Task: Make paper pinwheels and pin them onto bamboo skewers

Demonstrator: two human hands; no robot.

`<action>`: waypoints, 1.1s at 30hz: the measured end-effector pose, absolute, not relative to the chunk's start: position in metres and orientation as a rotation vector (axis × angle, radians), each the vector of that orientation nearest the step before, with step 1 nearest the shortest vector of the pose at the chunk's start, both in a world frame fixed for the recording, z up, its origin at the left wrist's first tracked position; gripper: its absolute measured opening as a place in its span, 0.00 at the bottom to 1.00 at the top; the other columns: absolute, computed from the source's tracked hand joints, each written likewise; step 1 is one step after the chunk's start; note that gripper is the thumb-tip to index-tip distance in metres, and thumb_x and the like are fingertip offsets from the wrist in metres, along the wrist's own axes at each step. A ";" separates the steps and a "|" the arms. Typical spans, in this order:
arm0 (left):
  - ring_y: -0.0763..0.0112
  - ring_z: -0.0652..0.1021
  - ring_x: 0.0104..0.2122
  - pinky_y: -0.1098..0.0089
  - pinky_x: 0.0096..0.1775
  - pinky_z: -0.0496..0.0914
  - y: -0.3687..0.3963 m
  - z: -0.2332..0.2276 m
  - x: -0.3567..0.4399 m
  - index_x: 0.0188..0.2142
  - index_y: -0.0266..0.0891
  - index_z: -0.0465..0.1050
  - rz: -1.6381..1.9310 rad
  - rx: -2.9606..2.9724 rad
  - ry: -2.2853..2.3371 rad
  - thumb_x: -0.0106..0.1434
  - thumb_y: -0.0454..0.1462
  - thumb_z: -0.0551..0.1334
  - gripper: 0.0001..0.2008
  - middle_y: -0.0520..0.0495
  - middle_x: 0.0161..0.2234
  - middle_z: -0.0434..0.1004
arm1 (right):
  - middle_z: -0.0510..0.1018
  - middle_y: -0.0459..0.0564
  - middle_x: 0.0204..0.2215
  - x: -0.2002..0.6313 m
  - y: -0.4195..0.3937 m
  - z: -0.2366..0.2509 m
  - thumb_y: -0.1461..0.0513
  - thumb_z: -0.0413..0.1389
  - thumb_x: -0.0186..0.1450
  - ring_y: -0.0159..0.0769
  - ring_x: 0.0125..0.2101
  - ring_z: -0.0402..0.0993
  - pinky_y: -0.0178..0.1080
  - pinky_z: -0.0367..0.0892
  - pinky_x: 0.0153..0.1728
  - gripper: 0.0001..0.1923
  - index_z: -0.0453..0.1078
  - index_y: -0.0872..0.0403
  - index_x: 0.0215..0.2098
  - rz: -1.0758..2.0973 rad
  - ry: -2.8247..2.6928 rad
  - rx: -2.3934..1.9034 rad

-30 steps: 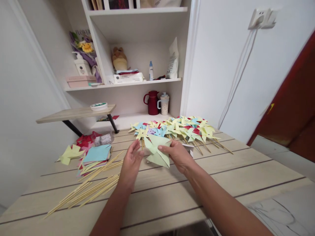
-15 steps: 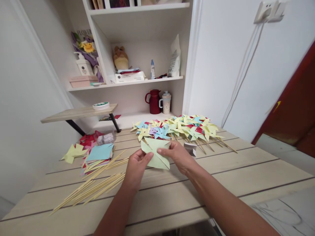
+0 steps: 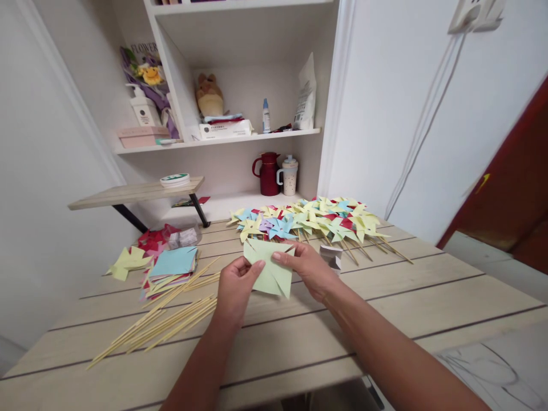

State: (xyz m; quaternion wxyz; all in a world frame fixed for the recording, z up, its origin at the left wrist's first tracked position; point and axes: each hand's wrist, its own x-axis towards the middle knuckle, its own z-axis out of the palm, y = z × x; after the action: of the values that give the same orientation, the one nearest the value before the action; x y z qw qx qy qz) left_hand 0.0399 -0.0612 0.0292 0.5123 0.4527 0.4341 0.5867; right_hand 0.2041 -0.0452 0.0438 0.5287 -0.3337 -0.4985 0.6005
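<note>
Paper, pale green (image 3: 269, 268) and cut into pointed flaps, sits between both hands just above the wooden bench (image 3: 385, 308) in the head view. The left hand (image 3: 233, 285) pinches its left edge, thumb on top and fingers curled beneath, so that grip is narrow and closed on the sheet. The right hand (image 3: 310, 271) holds the upper right part, forefinger and thumb pressed on a flap near the middle; its grip is likewise closed on the paper. Just beyond the hands lies a spread of finished pinwheels (image 3: 312, 222) in yellow, blue, green and red, their sticks pointing toward the person. Left of the hands lie loose bamboo skewers (image 3: 162, 325), and behind them a stack of coloured paper squares (image 3: 171, 268). A small folded white piece (image 3: 331, 255) rests just right of the right hand.
</note>
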 end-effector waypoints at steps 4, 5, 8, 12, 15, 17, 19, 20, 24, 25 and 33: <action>0.65 0.79 0.31 0.69 0.35 0.73 -0.059 0.025 0.040 0.35 0.35 0.81 1.401 1.166 1.074 0.48 0.44 0.75 0.18 0.45 0.30 0.82 | 0.82 0.49 0.29 0.202 -0.046 0.046 0.58 0.72 0.46 0.37 0.28 0.75 0.39 0.67 0.34 0.21 0.76 0.55 0.36 1.397 -1.153 -0.917; 0.66 0.79 0.30 0.69 0.34 0.73 -0.059 0.025 0.040 0.35 0.35 0.81 1.398 1.169 1.076 0.47 0.44 0.75 0.18 0.45 0.30 0.82 | 0.81 0.48 0.29 0.202 -0.046 0.046 0.58 0.72 0.45 0.36 0.27 0.75 0.39 0.67 0.33 0.21 0.76 0.55 0.36 1.389 -1.154 -0.935; 0.67 0.78 0.29 0.69 0.33 0.72 -0.059 0.025 0.040 0.33 0.35 0.80 1.364 1.138 1.054 0.47 0.45 0.75 0.18 0.45 0.29 0.81 | 0.80 0.47 0.27 0.201 -0.046 0.046 0.58 0.71 0.45 0.35 0.25 0.73 0.38 0.66 0.30 0.20 0.75 0.55 0.34 1.356 -1.179 -0.946; 0.71 0.75 0.25 0.72 0.30 0.70 -0.060 0.024 0.039 0.29 0.35 0.77 1.315 1.083 1.008 0.51 0.47 0.73 0.17 0.48 0.25 0.79 | 0.77 0.43 0.23 0.201 -0.047 0.048 0.57 0.71 0.46 0.31 0.22 0.70 0.36 0.65 0.27 0.18 0.73 0.55 0.31 1.333 -1.217 -0.953; 0.71 0.75 0.25 0.73 0.28 0.68 -0.060 0.024 0.038 0.30 0.35 0.77 1.269 1.052 0.968 0.55 0.49 0.70 0.18 0.47 0.25 0.79 | 0.77 0.43 0.23 0.201 -0.047 0.048 0.57 0.70 0.46 0.31 0.22 0.70 0.35 0.64 0.26 0.17 0.73 0.55 0.31 1.321 -1.235 -0.937; 0.69 0.77 0.27 0.72 0.31 0.69 -0.059 0.024 0.038 0.33 0.35 0.78 1.234 1.043 0.925 0.56 0.49 0.69 0.18 0.45 0.29 0.81 | 0.77 0.43 0.24 0.202 -0.046 0.045 0.58 0.69 0.47 0.31 0.23 0.71 0.35 0.65 0.26 0.17 0.74 0.54 0.33 1.299 -1.229 -0.939; 0.67 0.79 0.31 0.71 0.34 0.70 -0.060 0.025 0.038 0.37 0.35 0.79 1.221 1.041 0.890 0.56 0.48 0.70 0.18 0.43 0.33 0.82 | 0.78 0.44 0.26 0.202 -0.045 0.043 0.58 0.69 0.48 0.32 0.24 0.72 0.36 0.65 0.26 0.17 0.74 0.54 0.35 1.274 -1.219 -0.939; 0.66 0.79 0.32 0.70 0.36 0.71 -0.060 0.025 0.037 0.38 0.35 0.79 1.220 1.039 0.881 0.55 0.48 0.70 0.19 0.42 0.34 0.83 | 0.78 0.44 0.26 0.202 -0.044 0.042 0.58 0.69 0.48 0.33 0.24 0.72 0.36 0.66 0.27 0.17 0.74 0.53 0.35 1.263 -1.220 -0.937; 0.63 0.81 0.33 0.67 0.38 0.72 -0.061 0.027 0.037 0.40 0.34 0.80 1.242 1.050 0.927 0.51 0.45 0.73 0.20 0.41 0.35 0.83 | 0.78 0.44 0.26 0.202 -0.044 0.042 0.58 0.68 0.49 0.34 0.24 0.72 0.37 0.66 0.27 0.17 0.74 0.52 0.35 1.237 -1.234 -0.968; 0.63 0.81 0.32 0.67 0.37 0.72 -0.061 0.027 0.037 0.38 0.34 0.80 1.248 1.062 0.949 0.51 0.45 0.74 0.19 0.41 0.34 0.83 | 0.78 0.44 0.26 0.202 -0.045 0.042 0.58 0.68 0.49 0.34 0.24 0.72 0.37 0.66 0.27 0.16 0.74 0.52 0.35 1.234 -1.239 -0.979; 0.65 0.79 0.27 0.68 0.33 0.72 -0.062 0.030 0.036 0.32 0.34 0.80 1.316 1.018 1.039 0.48 0.44 0.75 0.17 0.44 0.29 0.83 | 0.77 0.48 0.40 0.202 -0.043 0.040 0.59 0.66 0.52 0.35 0.31 0.71 0.38 0.68 0.32 0.22 0.74 0.49 0.46 1.080 -1.370 -0.958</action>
State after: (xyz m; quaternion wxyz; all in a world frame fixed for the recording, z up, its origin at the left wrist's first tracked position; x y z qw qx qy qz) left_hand 0.0360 -0.0617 0.0296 0.5566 0.4311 0.4401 0.5574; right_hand 0.2021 -0.0433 0.0397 0.5447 -0.4037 -0.5773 0.4551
